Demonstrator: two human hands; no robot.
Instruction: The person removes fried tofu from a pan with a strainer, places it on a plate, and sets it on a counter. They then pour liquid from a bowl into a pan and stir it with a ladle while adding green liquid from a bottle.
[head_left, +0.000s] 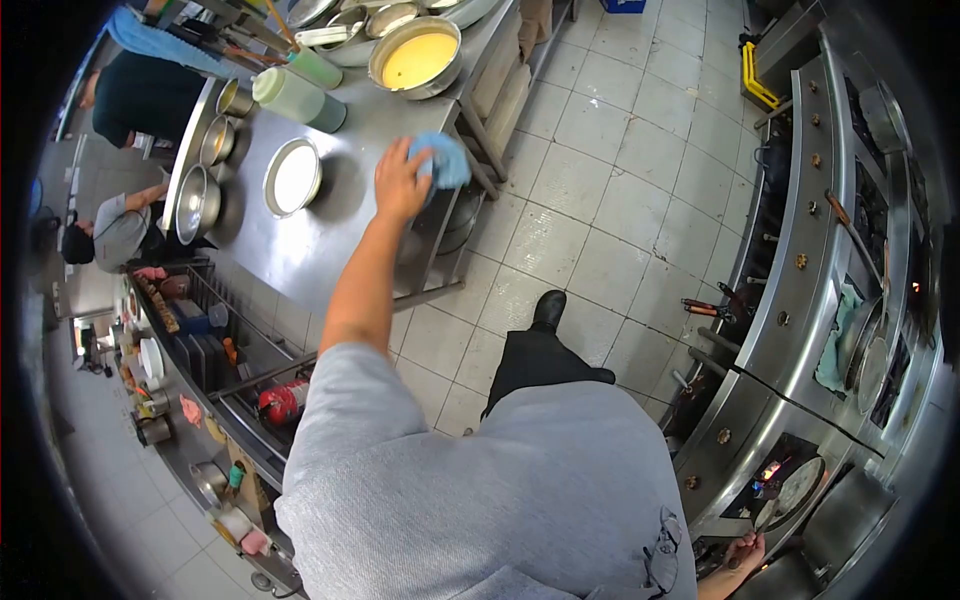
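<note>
My left hand [402, 182] reaches over the edge of the steel table [345, 225] and holds a crumpled blue cloth [443, 160] at the table's corner. Near it on the table stand a white-filled metal bowl [294, 178], a pale squeeze bottle [300, 98] and a metal bowl of yellow liquid [415, 58]. Low on the right, my right hand [742, 552] is closed around the handle of a frying pan [800, 487] on the stove; its grip is small in view and partly hidden. Pale contents show in the pan, and a flame burns beside it.
Stoves [770, 330] with knobs and more pans line the right side. Several metal bowls [198, 203] sit along the table's left edge. Two people [140, 95] stand beyond it. A red fire extinguisher [283, 402] is by the left counter. The tiled floor [580, 210] looks wet.
</note>
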